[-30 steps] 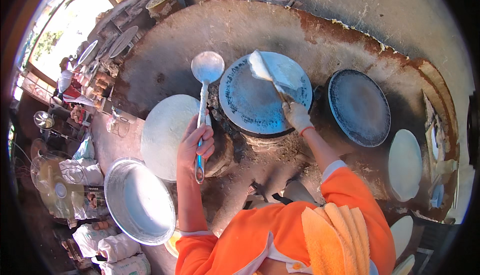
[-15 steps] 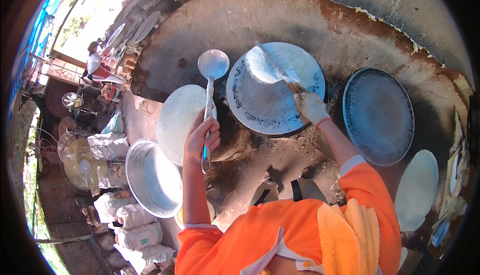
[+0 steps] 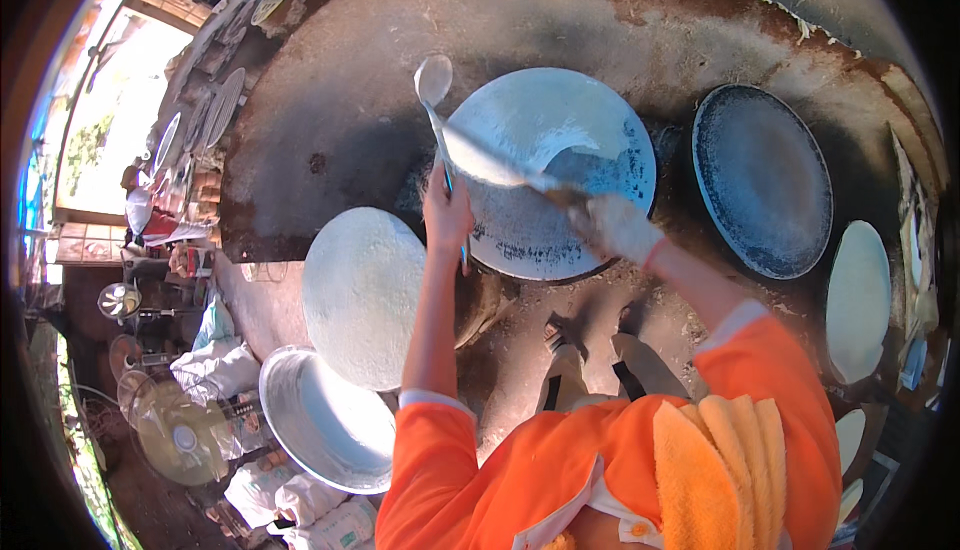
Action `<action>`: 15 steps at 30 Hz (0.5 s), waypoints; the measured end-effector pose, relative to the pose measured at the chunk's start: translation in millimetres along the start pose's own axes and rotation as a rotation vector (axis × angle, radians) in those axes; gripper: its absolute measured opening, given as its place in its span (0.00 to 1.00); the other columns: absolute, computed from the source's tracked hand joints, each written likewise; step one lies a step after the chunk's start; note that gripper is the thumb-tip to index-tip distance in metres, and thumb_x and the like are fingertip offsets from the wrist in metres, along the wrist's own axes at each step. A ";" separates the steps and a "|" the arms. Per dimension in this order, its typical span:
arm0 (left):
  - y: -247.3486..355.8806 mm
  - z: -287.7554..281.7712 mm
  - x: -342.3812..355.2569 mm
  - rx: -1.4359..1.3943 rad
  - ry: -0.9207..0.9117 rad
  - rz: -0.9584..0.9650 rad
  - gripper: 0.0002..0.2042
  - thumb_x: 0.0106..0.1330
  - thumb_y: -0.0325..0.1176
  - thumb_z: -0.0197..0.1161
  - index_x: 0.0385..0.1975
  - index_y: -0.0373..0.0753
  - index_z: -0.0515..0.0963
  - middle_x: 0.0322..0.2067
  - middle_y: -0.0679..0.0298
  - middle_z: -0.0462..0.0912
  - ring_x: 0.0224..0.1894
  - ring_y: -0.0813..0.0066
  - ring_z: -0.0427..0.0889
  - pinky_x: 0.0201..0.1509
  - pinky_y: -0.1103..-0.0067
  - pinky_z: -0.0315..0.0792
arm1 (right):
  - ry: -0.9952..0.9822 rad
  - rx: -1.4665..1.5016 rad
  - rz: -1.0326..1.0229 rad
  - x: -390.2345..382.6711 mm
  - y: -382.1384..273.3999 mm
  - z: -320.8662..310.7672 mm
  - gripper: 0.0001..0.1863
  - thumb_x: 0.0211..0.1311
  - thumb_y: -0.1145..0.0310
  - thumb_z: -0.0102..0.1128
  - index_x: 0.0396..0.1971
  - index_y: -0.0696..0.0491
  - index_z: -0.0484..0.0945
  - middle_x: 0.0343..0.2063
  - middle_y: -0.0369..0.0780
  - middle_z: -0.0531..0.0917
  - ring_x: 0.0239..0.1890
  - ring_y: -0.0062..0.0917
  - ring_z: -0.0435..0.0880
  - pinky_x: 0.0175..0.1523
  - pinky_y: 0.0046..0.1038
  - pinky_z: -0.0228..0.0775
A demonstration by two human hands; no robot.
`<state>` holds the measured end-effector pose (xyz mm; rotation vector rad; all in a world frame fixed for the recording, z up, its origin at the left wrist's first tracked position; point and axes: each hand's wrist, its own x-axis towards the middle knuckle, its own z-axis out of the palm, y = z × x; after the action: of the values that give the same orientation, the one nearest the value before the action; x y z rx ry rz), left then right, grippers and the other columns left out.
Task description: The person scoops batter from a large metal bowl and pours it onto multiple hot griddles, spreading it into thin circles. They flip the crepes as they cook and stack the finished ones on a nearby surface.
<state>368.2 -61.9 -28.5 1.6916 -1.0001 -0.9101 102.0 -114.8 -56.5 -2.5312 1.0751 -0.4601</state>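
Ladle [image 3: 434, 80] stands bowl-up at the left edge of a round griddle [image 3: 520, 235], its stem passing down through the left hand [image 3: 447, 212]. The fingers of that hand are curled in and closed about the stem; the stretch inside the grip is covered, and a blue-tinted end shows below it. The right hand [image 3: 622, 228], in a pale glove, is closed on the brown handle of a flat spreader [image 3: 495, 162]. Motion blurs both glove and tool, so single fingers cannot be made out. The spreader's pale blade slants across the griddle toward the ladle; whether the two touch is impossible to tell. A whitish layer [image 3: 560, 100] coats the upper part of the griddle, its border partly lost behind the blade, while the lower part is dark and speckled.

To the right sits a second dark pan [image 3: 765, 182], well apart from the gloved hand. A large pale disc [image 3: 360, 285] lies below and left of the griddle, the left forearm in front of its right edge. It overlaps the upper rim of a metal basin [image 3: 283, 412], where glare bleaches part of the contents. Sacks [image 3: 335, 525] at lower left are cut by the bottom edge, as is an orange towel [image 3: 718, 470] on the person's front.
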 end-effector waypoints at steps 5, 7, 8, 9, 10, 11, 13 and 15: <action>-39.9 -6.8 -77.2 0.706 0.120 0.333 0.24 0.62 0.29 0.51 0.60 0.42 0.60 0.36 0.48 0.75 0.35 0.49 0.76 0.36 0.64 0.70 | -0.114 0.364 0.317 -22.4 -8.8 -28.9 0.24 0.62 0.57 0.44 0.54 0.54 0.67 0.36 0.54 0.78 0.38 0.46 0.78 0.44 0.36 0.70; -40.2 -19.5 -110.4 1.045 0.074 0.074 0.25 0.63 0.31 0.50 0.61 0.44 0.58 0.31 0.50 0.73 0.31 0.50 0.76 0.32 0.62 0.69 | -0.346 0.267 0.360 -14.9 -3.5 -10.5 0.23 0.62 0.56 0.44 0.54 0.52 0.68 0.37 0.53 0.77 0.39 0.46 0.77 0.44 0.35 0.70; -57.5 -32.4 -125.9 1.113 0.077 0.092 0.25 0.63 0.31 0.50 0.62 0.45 0.56 0.29 0.50 0.72 0.30 0.50 0.76 0.31 0.62 0.68 | -0.405 0.268 0.348 -17.8 -4.9 -4.6 0.23 0.63 0.55 0.44 0.54 0.51 0.68 0.37 0.52 0.78 0.39 0.46 0.77 0.44 0.35 0.70; -76.6 -47.9 -146.0 1.181 0.100 0.084 0.26 0.63 0.31 0.50 0.63 0.46 0.55 0.27 0.51 0.71 0.29 0.50 0.75 0.29 0.62 0.68 | -0.362 0.351 0.277 -28.5 -23.7 -10.9 0.23 0.63 0.55 0.44 0.54 0.51 0.68 0.37 0.52 0.78 0.39 0.45 0.77 0.44 0.35 0.70; -77.9 -53.3 -162.8 1.133 0.088 0.086 0.26 0.63 0.31 0.50 0.63 0.46 0.55 0.28 0.51 0.71 0.29 0.51 0.75 0.29 0.62 0.68 | -0.315 0.422 0.213 -37.8 -35.6 -18.7 0.23 0.63 0.55 0.44 0.54 0.51 0.68 0.37 0.52 0.78 0.39 0.45 0.77 0.44 0.35 0.70; -77.8 -54.3 -180.9 1.083 0.080 0.083 0.26 0.63 0.31 0.50 0.63 0.47 0.55 0.28 0.52 0.71 0.29 0.51 0.75 0.29 0.63 0.68 | -0.246 0.417 0.211 -48.3 -29.3 -8.3 0.21 0.62 0.56 0.45 0.51 0.52 0.70 0.34 0.51 0.78 0.36 0.45 0.78 0.42 0.36 0.70; -68.3 -47.4 -202.0 1.019 0.080 0.093 0.26 0.62 0.30 0.50 0.62 0.47 0.56 0.28 0.53 0.72 0.29 0.52 0.75 0.28 0.63 0.68 | -0.066 0.433 0.171 -62.8 -10.6 6.6 0.19 0.61 0.57 0.46 0.47 0.53 0.73 0.28 0.51 0.79 0.33 0.45 0.78 0.39 0.39 0.70; -63.0 -33.9 -222.6 0.979 0.091 0.086 0.26 0.62 0.30 0.50 0.62 0.46 0.57 0.28 0.54 0.72 0.29 0.53 0.75 0.29 0.64 0.69 | 0.000 0.484 0.095 -65.9 -11.4 -10.8 0.19 0.61 0.57 0.47 0.45 0.53 0.74 0.26 0.51 0.79 0.32 0.44 0.78 0.39 0.39 0.69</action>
<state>324.9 166.8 -49.7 2.4151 -1.5816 -0.2507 61.0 -61.0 -52.3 -2.0483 0.9419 -0.6101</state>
